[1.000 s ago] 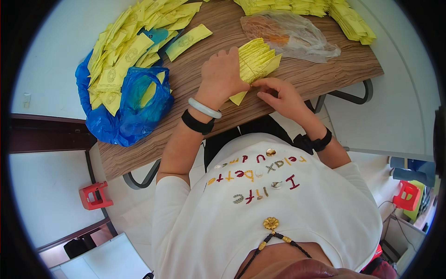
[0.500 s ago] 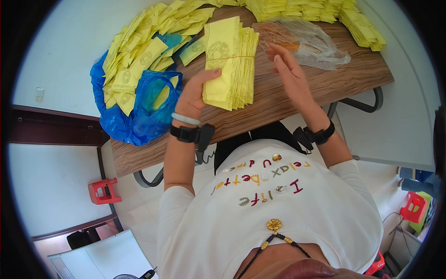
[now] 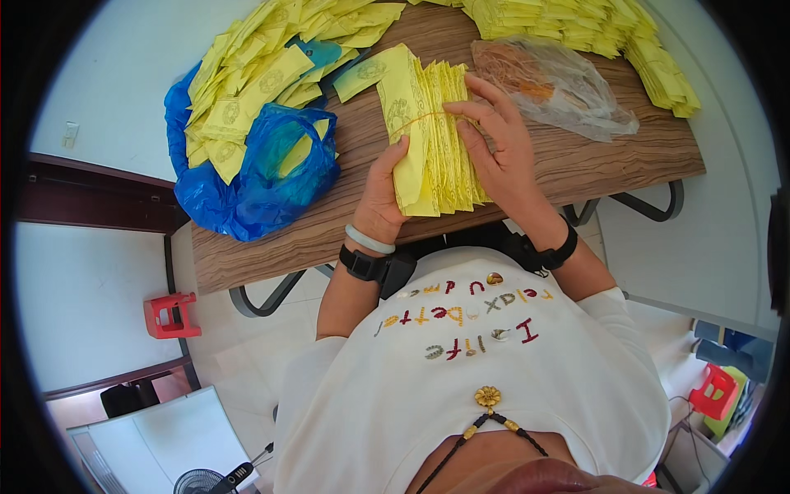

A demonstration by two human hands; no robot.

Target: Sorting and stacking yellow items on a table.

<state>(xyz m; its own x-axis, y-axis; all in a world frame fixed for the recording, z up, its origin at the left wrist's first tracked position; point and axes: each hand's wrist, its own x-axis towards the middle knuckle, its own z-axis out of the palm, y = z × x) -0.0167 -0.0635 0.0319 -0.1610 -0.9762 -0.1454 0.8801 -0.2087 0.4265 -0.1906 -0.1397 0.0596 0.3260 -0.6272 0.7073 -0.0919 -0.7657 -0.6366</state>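
A thick bundle of yellow printed paper packets (image 3: 405, 169) stands tilted above the near part of the table, its edges fanned toward the right. Around its middle runs a thin orange rubber band (image 3: 420, 122). My left hand (image 3: 383, 193) grips the bundle's lower left side, thumb across the front packet. At the right side, my right hand (image 3: 500, 144) has its fingers bent against the packet edges, with a fingertip and thumb at the band. The band slants up toward that fingertip. The far ends of my left fingers are hidden behind the bundle.
A blue plastic bag (image 3: 280, 177) overflows with loose yellow packets (image 3: 255, 90) at the left. Behind the bundle lies a clear bag (image 3: 576, 103) of orange rubber bands. Stacked yellow bundles (image 3: 559, 25) line the far right of the wooden table (image 3: 255, 267).
My right hand has come in from the open and now touches the bundle and its band. The bundle has shifted right and nearer, and its edges fan wider. The band now slants.
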